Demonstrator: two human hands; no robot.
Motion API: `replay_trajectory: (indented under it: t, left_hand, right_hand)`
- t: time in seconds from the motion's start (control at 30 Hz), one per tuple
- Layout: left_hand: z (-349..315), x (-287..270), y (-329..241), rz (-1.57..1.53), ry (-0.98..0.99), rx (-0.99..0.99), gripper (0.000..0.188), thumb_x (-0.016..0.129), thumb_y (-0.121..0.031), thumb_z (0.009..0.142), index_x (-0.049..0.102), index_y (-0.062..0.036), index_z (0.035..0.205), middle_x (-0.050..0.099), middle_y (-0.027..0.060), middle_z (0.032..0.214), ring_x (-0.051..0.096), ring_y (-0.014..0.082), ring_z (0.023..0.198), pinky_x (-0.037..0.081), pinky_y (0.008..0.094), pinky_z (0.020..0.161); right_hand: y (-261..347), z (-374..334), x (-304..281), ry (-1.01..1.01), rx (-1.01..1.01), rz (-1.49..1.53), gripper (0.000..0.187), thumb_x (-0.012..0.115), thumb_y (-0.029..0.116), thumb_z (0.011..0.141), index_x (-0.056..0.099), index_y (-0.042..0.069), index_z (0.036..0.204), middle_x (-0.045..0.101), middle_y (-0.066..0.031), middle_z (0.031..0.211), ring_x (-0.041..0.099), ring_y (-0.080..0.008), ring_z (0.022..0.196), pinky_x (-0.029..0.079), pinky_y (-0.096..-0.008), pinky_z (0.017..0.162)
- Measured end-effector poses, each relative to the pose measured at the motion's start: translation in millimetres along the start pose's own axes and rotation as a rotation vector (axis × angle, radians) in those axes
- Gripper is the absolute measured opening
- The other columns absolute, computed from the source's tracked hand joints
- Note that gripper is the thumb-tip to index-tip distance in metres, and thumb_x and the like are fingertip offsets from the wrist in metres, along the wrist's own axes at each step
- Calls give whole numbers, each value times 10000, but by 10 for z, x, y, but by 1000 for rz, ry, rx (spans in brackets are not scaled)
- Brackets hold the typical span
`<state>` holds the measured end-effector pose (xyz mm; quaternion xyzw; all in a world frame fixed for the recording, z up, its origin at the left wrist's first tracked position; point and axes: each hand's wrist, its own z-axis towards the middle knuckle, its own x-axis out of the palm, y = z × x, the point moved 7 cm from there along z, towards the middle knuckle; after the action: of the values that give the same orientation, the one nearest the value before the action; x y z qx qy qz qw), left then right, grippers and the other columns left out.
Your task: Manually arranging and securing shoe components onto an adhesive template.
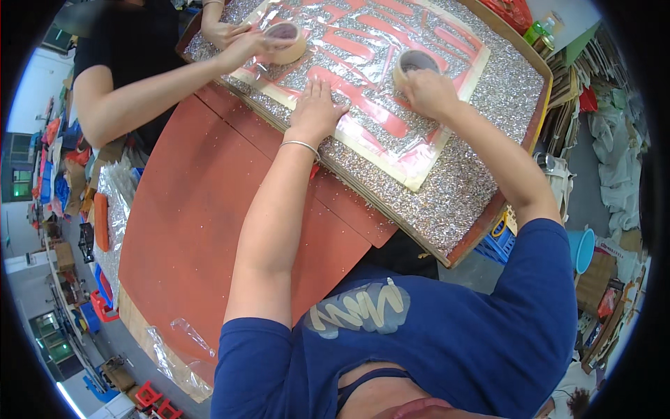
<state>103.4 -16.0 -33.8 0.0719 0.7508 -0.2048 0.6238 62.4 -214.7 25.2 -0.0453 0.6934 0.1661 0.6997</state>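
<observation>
A clear film sheet [412, 150] with pink shapes on it, edged with cream tape, lies over silver glittery granules [453, 199] in a shallow wood-edged tray [481, 241]. My left hand [316, 112] rests flat, fingers extended, on the near left margin of the sheet. In my right hand [429, 92] is a roll of cream tape [398, 74], gripped at its rim and pressed against the film. The fingertips inside its core are partly hidden. Farther left, a co-worker's hand [255, 49] holds another tape roll [294, 52] on the same sheet.
Beneath the tray spreads a reddish-brown board [209, 230]. The co-worker [129, 63] stands at the far left. To the right are a blue crate [497, 244], a light-blue bucket [583, 250] and stacked cardboard [564, 87]. Clear plastic scraps [167, 356] lie at the lower left.
</observation>
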Motion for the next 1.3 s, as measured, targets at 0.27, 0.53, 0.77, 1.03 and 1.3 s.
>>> replay_trajectory:
  t: [0.27,0.53,0.77,1.03,1.3]
  left_hand:
    - [-17,-9,-8,50,-10,-5,813,539,-466,887,209,26,1443,201,204,1514,215,324,1400,231,403,1129]
    - [-96,-20,85,37,-20,-62,802,546,-455,885,227,40,1430,221,224,1500,216,344,1395,236,420,1122]
    - [-7,-105,-230,-3,-178,148,662,579,-339,878,334,72,1336,378,283,1359,336,412,1289,296,455,1064]
    - [-503,-105,-898,-168,137,195,402,442,-32,867,431,63,1257,440,286,1294,386,440,1229,287,458,1051]
    - [-400,12,-1121,-76,125,223,635,532,-298,945,285,76,1395,186,272,1493,202,389,1388,200,432,1129]
  right_hand:
    - [-158,-203,54,-4,-55,-11,127,565,162,804,620,79,883,649,-119,809,649,-290,773,519,-431,630]
    - [759,-620,138,134,-278,-62,128,560,128,768,627,21,750,663,-150,810,652,-272,817,521,-406,676]
    - [-1950,291,-128,4,282,-200,256,522,238,888,637,63,1035,663,-188,984,682,-277,828,554,-399,669]
    - [-1218,448,24,-4,439,548,257,644,75,692,679,5,937,655,-188,906,661,-273,716,547,-393,597]
    - [-1043,428,38,-111,193,-80,232,610,207,712,731,135,896,698,-55,864,666,-251,828,490,-444,618]
